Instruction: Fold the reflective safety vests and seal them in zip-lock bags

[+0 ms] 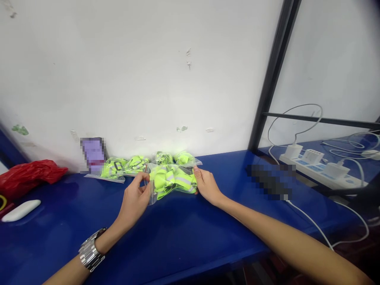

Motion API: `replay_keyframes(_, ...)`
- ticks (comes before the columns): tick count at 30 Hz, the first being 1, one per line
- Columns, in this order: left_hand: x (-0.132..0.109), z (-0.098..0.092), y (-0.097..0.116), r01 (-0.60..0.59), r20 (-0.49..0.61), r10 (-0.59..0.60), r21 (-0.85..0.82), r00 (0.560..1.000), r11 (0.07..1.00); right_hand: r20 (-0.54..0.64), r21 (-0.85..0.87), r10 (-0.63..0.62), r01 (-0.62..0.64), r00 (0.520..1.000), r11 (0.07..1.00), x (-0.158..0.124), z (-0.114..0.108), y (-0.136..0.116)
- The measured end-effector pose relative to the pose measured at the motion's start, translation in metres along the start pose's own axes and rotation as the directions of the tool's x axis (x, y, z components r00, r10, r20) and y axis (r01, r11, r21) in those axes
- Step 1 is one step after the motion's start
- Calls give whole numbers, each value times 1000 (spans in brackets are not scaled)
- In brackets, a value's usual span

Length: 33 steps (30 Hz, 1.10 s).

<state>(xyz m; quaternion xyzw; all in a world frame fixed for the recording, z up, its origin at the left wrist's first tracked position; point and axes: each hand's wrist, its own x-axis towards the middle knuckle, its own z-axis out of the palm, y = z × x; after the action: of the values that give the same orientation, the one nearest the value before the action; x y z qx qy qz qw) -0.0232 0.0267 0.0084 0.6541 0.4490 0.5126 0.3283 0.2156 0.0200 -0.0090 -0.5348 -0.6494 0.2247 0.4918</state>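
Between my two hands is a clear plastic bag (173, 180) with folded neon yellow-green reflective straps inside. My left hand (136, 200) pinches the bag's left edge; a metal watch is on that wrist. On the right end of the bag, my right hand (207, 184) grips with the thumb on top and the fingers mostly hidden underneath. Behind it, against the wall, lie several similar bags of neon straps, among them one at the left (113, 168) and one at the right (184, 158).
A blurred-out phone-like object (94, 154) leans on the wall. At the left lie a red plastic bag (32, 176) and a white rounded object (21, 210). A blurred dark object (268, 180) with a white cable and a power strip (323, 170) with chargers stand right, near a black metal post (271, 75).
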Motion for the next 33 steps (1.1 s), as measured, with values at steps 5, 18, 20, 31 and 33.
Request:
replay_keyframes(5, 0, 4, 4, 45, 184, -28, -91, 982, 995, -114, -314, -148, 105, 982, 943, 2, -8, -2)
replay_keyframes(18, -4, 6, 12, 408, 471, -190, -420, 861, 811, -173, -474, -557, 428, 812, 770, -6, 1, 1)
replay_keyframes(20, -1, 5, 15, 393, 438, -195, -424, 878, 816, -112, -419, -562, 474, 819, 774, -6, 4, 0)
replay_keyframes(31, 9, -1, 14, 361, 190, -309, -404, 932, 841, -163, -521, -405, 270, 900, 810, 33, -36, 22)
replay_keyframes(33, 14, -6, 13, 349, 135, -323, -437, 937, 829, -203, -531, -380, 225, 903, 817, 42, -53, 31)
